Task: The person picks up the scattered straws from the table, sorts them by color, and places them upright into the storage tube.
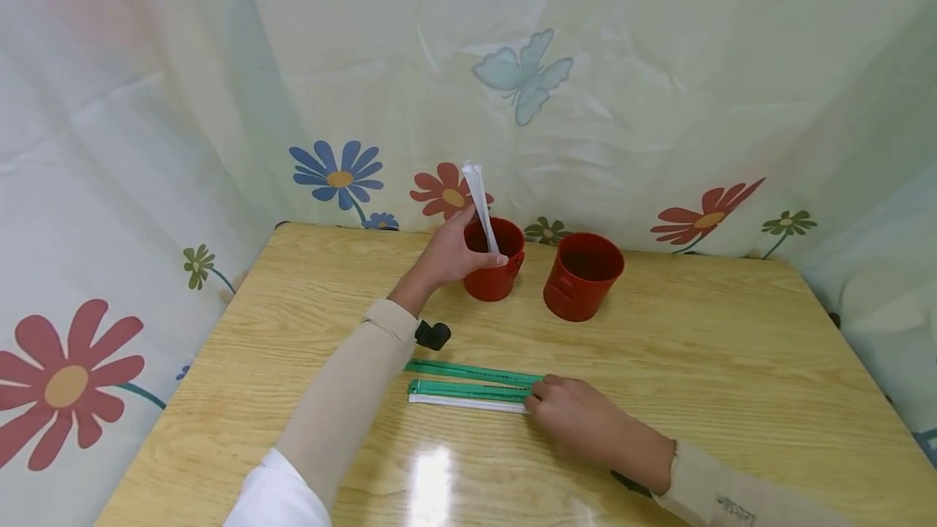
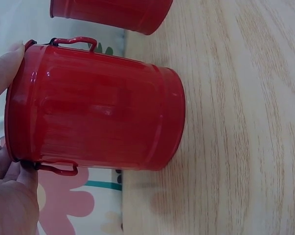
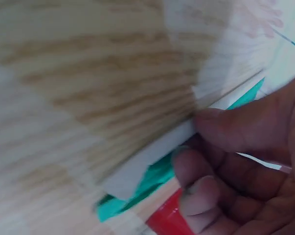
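Note:
My left hand (image 1: 455, 252) grips the rim of the left red bucket (image 1: 489, 287), its thumb on the near side. White paper-wrapped straws (image 1: 477, 193) stand in that bucket, leaning left past the rim. In the left wrist view the bucket (image 2: 103, 105) shows small wire handles on its sides. On the table, my right hand (image 1: 581, 421) is at the right ends of several flat straws. It pinches the white wrapped straw (image 1: 464, 403), with the thumb on it in the right wrist view. Green wrapped straws (image 1: 468, 390) lie alongside, their right ends partly hidden by the hand.
A second red bucket (image 1: 574, 293) stands to the right of the first. Behind the wooden table (image 1: 695, 364) hangs a floral curtain (image 1: 622, 104). A small black object (image 1: 433, 336) shows beside my left wrist.

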Tool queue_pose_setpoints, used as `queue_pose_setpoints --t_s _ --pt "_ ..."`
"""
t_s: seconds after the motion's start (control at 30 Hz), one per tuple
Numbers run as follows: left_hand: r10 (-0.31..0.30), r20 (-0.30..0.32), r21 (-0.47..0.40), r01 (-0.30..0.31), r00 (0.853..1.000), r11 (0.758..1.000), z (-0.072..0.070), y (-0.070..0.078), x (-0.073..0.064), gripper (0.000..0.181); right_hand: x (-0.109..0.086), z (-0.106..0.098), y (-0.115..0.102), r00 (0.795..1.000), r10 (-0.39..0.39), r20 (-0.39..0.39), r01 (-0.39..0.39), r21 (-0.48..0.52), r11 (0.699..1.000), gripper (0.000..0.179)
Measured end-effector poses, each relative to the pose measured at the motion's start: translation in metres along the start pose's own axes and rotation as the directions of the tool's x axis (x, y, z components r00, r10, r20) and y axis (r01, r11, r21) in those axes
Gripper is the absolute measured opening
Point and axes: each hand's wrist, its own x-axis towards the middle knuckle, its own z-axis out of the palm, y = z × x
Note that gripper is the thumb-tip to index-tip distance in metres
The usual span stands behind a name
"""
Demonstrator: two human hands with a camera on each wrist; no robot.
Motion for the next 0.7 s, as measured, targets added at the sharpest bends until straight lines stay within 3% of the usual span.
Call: queue_pose_setpoints --t_s 0.13,0.33,0.53,0.7 --pt "0.005 0.000 0.004 -0.005 1.000 1.000 0.000 0.001 -0.001 0.093 0.003 -0.002 -0.003 0.998 0.016 0.055 -0.014 -0.027 1.000 0.019" --pt "-0.001 0.006 0.002 0.001 1.000 1.000 0.000 0.001 0.000 0.091 0.000 -0.006 0.002 0.995 0.055 0.086 -0.061 0.067 0.996 0.022" --pt "0.007 -0.001 -0.009 -0.007 1.000 1.000 0.000 0.001 0.000 0.092 -0.005 -0.015 0.013 0.996 0.087 0.002 -0.085 0.207 0.975 0.025" --pt "0.006 -0.003 -0.011 -0.006 1.000 1.000 0.000 0.001 -0.001 0.093 -0.008 -0.023 0.020 0.986 0.114 -0.120 -0.055 0.410 0.911 0.021"
